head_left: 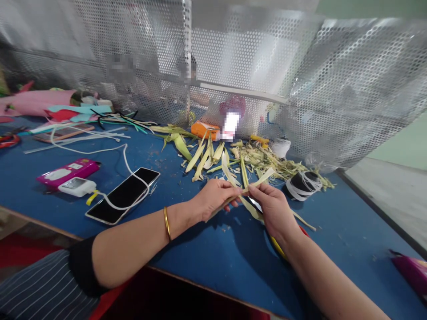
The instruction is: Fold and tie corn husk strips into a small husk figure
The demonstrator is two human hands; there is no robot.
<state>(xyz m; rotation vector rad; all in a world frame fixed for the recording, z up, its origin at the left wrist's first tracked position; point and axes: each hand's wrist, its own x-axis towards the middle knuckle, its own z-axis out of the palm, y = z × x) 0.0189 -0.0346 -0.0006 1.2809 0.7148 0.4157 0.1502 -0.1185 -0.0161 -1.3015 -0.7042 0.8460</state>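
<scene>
Striped sleeve (43,284) and bare forearms (133,249) extend from the near side over the blue counter (207,258). The left hand (216,198) and right hand (271,210) come close together near the middle, fingertips of both pinched on pale husk strips (265,178). Beneath the right wrist shows a yellow handle (278,248). Loose husks (196,158) lie on the far side; right of them sits a spool of white cord (305,186). At left, a white cable (124,153) loops over a phone (128,189).

No lettering can be read; left of the black-screened phone (130,186), markings on the magenta packet (68,173) and white device (76,186) are too small.
</scene>
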